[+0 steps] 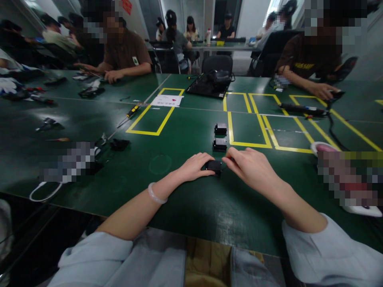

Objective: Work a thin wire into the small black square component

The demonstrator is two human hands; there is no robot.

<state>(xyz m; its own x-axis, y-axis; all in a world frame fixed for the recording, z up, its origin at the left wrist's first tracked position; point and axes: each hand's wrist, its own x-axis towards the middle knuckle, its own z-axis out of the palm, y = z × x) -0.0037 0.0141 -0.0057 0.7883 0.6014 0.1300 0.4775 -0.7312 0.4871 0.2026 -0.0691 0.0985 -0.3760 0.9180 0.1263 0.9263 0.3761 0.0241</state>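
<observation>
Both my hands rest on the green table (179, 207) near its front edge. My left hand (195, 166) curls its fingers round the left side of a small black block (214, 166). My right hand (250, 169) lies palm down just right of the block, fingertips touching its upper right corner. Two more small black blocks (220, 144) (220, 128) stand in a row behind it, apart from my hands. A pale bangle sits on my left wrist.
Yellow tape rectangles (155, 115) mark the table. A yellow-handled screwdriver (129, 114), a white paper (166, 100), a black tray (209, 84) and cables (302, 108) lie further back. Other people sit at the far side and at more tables behind.
</observation>
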